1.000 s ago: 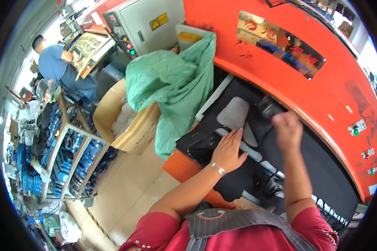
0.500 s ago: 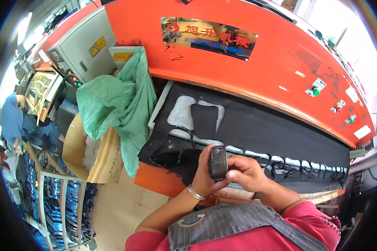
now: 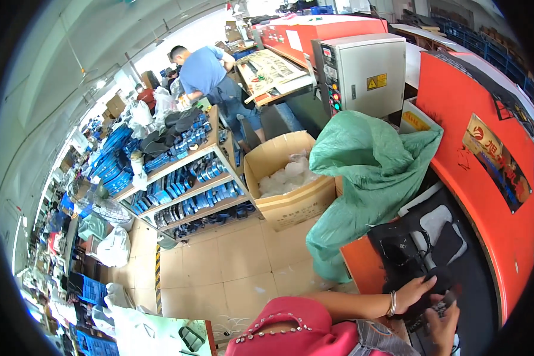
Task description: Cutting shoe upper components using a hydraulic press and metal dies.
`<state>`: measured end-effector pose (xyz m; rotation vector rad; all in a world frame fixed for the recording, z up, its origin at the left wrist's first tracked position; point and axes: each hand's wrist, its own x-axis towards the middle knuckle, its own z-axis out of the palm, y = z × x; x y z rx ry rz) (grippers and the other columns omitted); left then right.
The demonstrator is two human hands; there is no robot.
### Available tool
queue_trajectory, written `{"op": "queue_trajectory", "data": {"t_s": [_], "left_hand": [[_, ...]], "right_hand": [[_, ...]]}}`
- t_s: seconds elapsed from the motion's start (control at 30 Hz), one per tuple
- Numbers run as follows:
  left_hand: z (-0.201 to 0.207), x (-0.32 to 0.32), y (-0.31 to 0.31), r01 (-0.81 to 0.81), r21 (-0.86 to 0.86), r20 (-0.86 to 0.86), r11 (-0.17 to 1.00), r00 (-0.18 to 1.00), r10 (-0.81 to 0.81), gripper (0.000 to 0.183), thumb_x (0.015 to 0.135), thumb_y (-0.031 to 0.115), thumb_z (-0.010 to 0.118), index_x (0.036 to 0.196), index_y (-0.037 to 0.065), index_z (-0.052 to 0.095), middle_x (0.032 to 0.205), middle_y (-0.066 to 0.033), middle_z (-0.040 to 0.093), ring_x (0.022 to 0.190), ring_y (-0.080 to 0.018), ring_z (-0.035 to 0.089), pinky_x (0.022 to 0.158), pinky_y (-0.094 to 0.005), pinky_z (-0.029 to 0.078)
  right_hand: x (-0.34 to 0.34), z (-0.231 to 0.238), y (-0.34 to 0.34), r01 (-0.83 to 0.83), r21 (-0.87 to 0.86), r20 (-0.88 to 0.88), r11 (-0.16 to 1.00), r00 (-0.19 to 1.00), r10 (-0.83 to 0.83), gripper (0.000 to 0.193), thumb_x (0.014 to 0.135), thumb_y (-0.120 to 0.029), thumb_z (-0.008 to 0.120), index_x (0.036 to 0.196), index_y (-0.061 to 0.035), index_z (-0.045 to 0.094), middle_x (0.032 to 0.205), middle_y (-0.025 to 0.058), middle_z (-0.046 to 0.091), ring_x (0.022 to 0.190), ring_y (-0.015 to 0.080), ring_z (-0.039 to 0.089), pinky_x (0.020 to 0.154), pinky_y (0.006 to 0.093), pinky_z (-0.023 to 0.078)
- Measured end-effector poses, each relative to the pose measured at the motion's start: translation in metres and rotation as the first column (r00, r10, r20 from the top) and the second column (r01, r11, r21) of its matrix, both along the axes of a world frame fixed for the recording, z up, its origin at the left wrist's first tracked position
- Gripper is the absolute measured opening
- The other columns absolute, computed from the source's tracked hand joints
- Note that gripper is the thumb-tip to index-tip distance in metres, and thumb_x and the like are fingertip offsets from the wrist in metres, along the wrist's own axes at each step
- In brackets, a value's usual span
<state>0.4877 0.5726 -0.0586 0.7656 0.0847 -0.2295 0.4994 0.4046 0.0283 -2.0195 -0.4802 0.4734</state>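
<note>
Crowded workshop floor, pale tiles, shelves (image 3: 184, 178) of blue-and-black pieces at left, open cardboard box (image 3: 291, 178) of white scraps in the middle, green plastic sack (image 3: 368, 178) draped just beside it. Orange machine (image 3: 486, 118) curving along the right, grey control cabinet (image 3: 362, 71) behind. Far back, a person in a blue shirt (image 3: 204, 71) bent over another table.

Low right, black work table (image 3: 480, 291) of the machine, with dark cut pieces and a pale grey insole-shaped piece (image 3: 436, 219) lying on it. Left hand (image 3: 415, 293), bangle at the wrist, curled over a black piece (image 3: 436, 285) at the near edge of the table, fingers closed on it. Right hand (image 3: 442, 323) just beside, wrapped around a small dark object (image 3: 445, 305); exact kind too small to tell.

Best done, by judgement: keep the black piece pinned flat under the left hand, work close with the right, keep both well clear of the machine's inner bed.
</note>
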Motion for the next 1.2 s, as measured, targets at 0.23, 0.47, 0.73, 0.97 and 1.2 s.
{"op": "queue_trajectory", "data": {"t_s": [0.23,0.47,0.73,0.97,1.2], "left_hand": [[0.025,-0.006,0.052,-0.163,0.069,-0.23,0.984,0.957,0.175,0.044,0.091,0.05,0.057,0.109,0.01,0.06,0.091,0.004,0.058,0.078,-0.005,0.051,0.068,-0.0242,0.043],[0.016,-0.048,0.085,-0.171,-0.303,-0.302,0.938,0.95,0.075,0.043,0.093,0.041,0.057,0.117,0.006,0.057,0.108,-0.0042,0.064,0.092,-0.0149,0.064,0.083,-0.0316,0.052],[0.025,-0.095,0.111,-0.215,-0.471,-0.247,0.856,0.963,0.106,0.037,0.094,0.026,0.057,0.123,0.003,0.054,0.11,-0.0089,0.065,0.097,-0.02,0.065,0.086,-0.0349,0.053],[0.014,-0.124,0.136,-0.312,-0.451,-0.282,0.836,0.939,0.198,0.032,0.093,0.024,0.058,0.118,0.003,0.056,0.109,-0.0113,0.065,0.095,-0.0228,0.066,0.087,-0.0378,0.054],[0.02,-0.125,0.125,-0.411,-0.455,-0.238,0.79,0.911,0.337,0.035,0.092,0.021,0.058,0.122,0.004,0.052,0.109,-0.011,0.065,0.096,-0.0229,0.066,0.085,-0.0367,0.055]], "right_hand": [[0.095,-0.027,-0.054,0.189,-0.631,0.315,0.753,0.949,0.026,0.025,0.069,-0.002,0.055,0.093,0.0053,0.056,0.09,0.0189,0.062,0.079,0.0354,0.061,0.07,0.0379,0.049],[0.155,-0.026,0.002,0.076,-0.888,0.192,0.454,0.957,0.216,0.053,0.066,-0.015,0.072,0.113,0.0013,0.056,0.122,0.0235,0.051,0.115,0.0396,0.048,0.092,0.0492,0.039],[0.248,-0.095,0.032,-0.18,-0.893,0.389,0.412,0.15,0.909,0.047,0.065,-0.011,0.07,0.111,-0.0074,0.063,0.14,0.0167,0.045,0.133,0.0313,0.038,0.101,0.0441,0.036],[0.25,-0.072,0.069,-0.276,-0.85,0.441,0.449,0.095,0.893,0.047,0.05,-0.026,0.084,0.091,-0.0082,0.07,0.126,0.0128,0.054,0.116,0.0294,0.051,0.093,0.042,0.041],[0.273,-0.108,0.044,-0.143,-0.831,0.538,0.537,0.04,0.842,0.017,0.057,-0.023,0.076,0.063,-0.0097,0.068,0.091,0.0121,0.062,0.089,0.0287,0.058,0.081,0.0453,0.044]]}}
